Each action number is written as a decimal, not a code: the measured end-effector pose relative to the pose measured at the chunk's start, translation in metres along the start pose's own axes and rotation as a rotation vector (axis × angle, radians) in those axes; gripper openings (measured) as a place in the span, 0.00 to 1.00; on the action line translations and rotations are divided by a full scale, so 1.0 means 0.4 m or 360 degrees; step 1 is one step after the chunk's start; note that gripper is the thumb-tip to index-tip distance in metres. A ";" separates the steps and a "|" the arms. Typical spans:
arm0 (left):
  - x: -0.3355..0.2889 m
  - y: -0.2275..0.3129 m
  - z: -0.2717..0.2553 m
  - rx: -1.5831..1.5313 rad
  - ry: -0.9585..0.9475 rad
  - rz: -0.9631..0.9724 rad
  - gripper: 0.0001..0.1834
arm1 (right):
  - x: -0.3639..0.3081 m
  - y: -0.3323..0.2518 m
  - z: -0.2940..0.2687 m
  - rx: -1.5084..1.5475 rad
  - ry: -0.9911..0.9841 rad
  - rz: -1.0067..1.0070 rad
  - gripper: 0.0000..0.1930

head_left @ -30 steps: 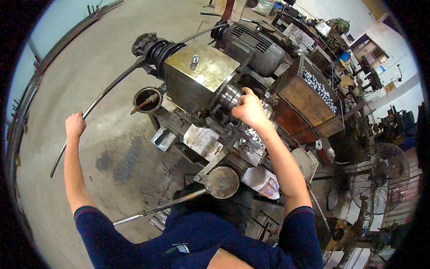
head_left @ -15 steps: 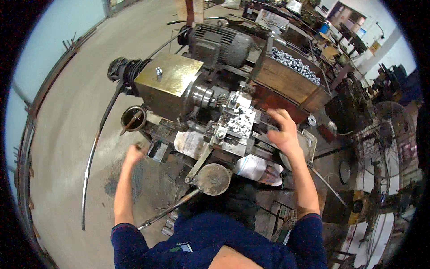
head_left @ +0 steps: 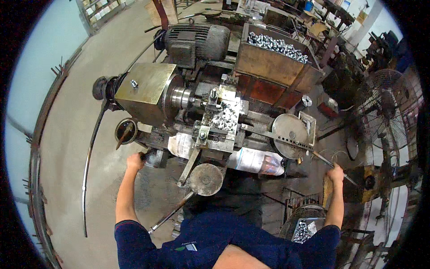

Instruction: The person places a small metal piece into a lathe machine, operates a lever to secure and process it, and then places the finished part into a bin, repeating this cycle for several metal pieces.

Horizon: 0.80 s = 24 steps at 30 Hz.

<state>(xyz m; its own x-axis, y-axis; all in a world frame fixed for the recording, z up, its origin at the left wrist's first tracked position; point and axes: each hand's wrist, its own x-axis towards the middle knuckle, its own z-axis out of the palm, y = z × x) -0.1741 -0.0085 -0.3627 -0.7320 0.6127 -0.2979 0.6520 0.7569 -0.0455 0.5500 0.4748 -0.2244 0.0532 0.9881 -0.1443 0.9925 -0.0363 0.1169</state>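
Note:
My right hand [head_left: 335, 173] is closed round a long metal lever rod [head_left: 321, 158] at the right. That rod joins a flat bar with a row of holes [head_left: 293, 140], which crosses a round metal disc [head_left: 286, 123]. At the left, my left hand [head_left: 135, 161] is closed beside a small metal box [head_left: 155, 158], below the lathe's headstock [head_left: 142, 92]. A dark bit shows at its fingers, too small to name. Between my hands lies the lathe's carriage [head_left: 220, 119], strewn with metal chips. The bright spindle nose [head_left: 181, 97] points toward it.
A second lever [head_left: 172, 213] with a round disc [head_left: 205, 180] juts toward me. Behind stand a motor [head_left: 197, 42] and a wooden box [head_left: 264, 65] of small metal parts. A pot with a brush [head_left: 126, 131] sits left, a fan [head_left: 385, 110] right. A tray of parts [head_left: 307, 229] is near my right arm.
My right hand has gone from open beside the carriage, rightward and nearer, to a grip on the lever rod. My left hand stays by the small box. The view has shifted.

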 end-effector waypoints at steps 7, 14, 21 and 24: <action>-0.113 -0.139 0.083 -0.0500 -0.0116 -0.0353 0.19 | -0.061 0.049 0.125 0.0024 0.0227 0.0056 0.19; -0.223 -0.110 0.165 -0.0797 -0.0337 -0.0598 0.25 | -0.457 0.014 0.212 0.0245 0.0263 -0.0055 0.17; -0.150 -0.186 0.266 -0.0945 -0.0124 -0.0352 0.14 | -0.576 -0.097 0.175 0.0687 0.0004 -0.0021 0.18; -0.103 -0.072 0.191 -0.0984 -0.0092 -0.0251 0.19 | -0.589 -0.079 0.202 0.0574 0.0083 0.0010 0.19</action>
<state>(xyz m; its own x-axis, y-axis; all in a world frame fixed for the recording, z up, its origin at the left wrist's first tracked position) -0.1476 -0.0729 -0.4218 -0.7869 0.4830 -0.3840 0.2904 0.8390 0.4602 0.5149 0.2312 -0.2735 0.0631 0.9936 -0.0933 0.9677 -0.0838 -0.2376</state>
